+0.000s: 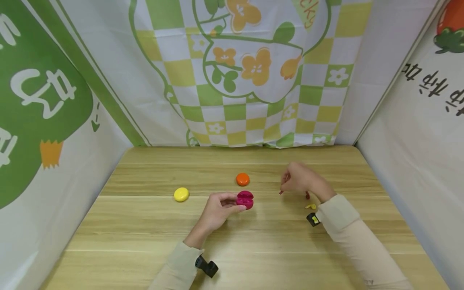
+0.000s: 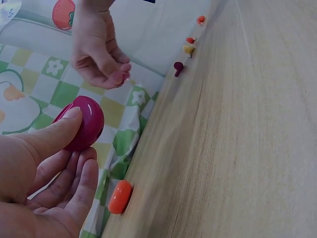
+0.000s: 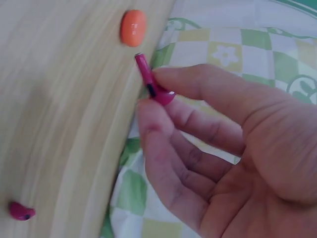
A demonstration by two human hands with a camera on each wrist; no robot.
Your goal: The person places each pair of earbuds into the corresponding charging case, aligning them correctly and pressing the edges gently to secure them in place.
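My left hand (image 1: pixel 216 212) holds a magenta earbud case (image 1: pixel 245 202) between thumb and fingers, above the table. Its lid stands up in the head view; the left wrist view shows the rounded outside of the case (image 2: pixel 90 124). To the right, my right hand (image 1: pixel 300 177) pinches a magenta earbud (image 3: pixel 143 69) between thumb and fingertip, stem outward, apart from the case. A second magenta earbud (image 2: pixel 179 68) lies on the table by the right hand, partly covered by it in the head view. Near the right wrist lies a yellow earbud (image 1: pixel 311 206).
On the wooden table (image 1: pixel 272 249), an orange case (image 1: pixel 243 179) sits behind the magenta one, and a yellow case (image 1: pixel 181 194) stands farther left. Small orange earbuds (image 2: pixel 200 20) lie beyond the yellow one. Printed cloth (image 1: pixel 253 121) hangs at the table's back edge.
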